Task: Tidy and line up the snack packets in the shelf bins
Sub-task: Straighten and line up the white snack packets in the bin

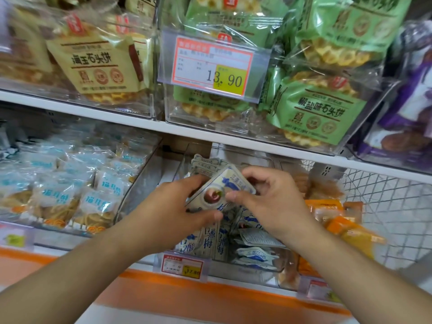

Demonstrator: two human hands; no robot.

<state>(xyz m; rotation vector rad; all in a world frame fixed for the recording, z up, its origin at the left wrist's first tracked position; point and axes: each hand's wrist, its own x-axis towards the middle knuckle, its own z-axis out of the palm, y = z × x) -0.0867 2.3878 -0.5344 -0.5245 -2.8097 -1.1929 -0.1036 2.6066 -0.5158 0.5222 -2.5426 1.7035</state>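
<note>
A clear bin (257,268) in the middle of the lower shelf holds several white-and-blue snack packets (211,244), some upright at the front, some lying loose at the right. Above them a stack of the same packets (217,190) is tilted, with a round picture of a plum on its face. My left hand (180,209) grips the stack from the left and below, thumb underneath. My right hand (268,197) pinches the stack's right edge with thumb and curled fingers. More packets (203,164) stand behind the stack at the back of the bin.
To the left lies a bin of pale blue biscuit packets (70,195). Orange packets (339,220) fill the bin at right, beside a wire basket (392,206). On the upper shelf stand cream packets (100,64), green packets (315,113) and a price tag (212,64). A small price tag (182,265) fronts the middle bin.
</note>
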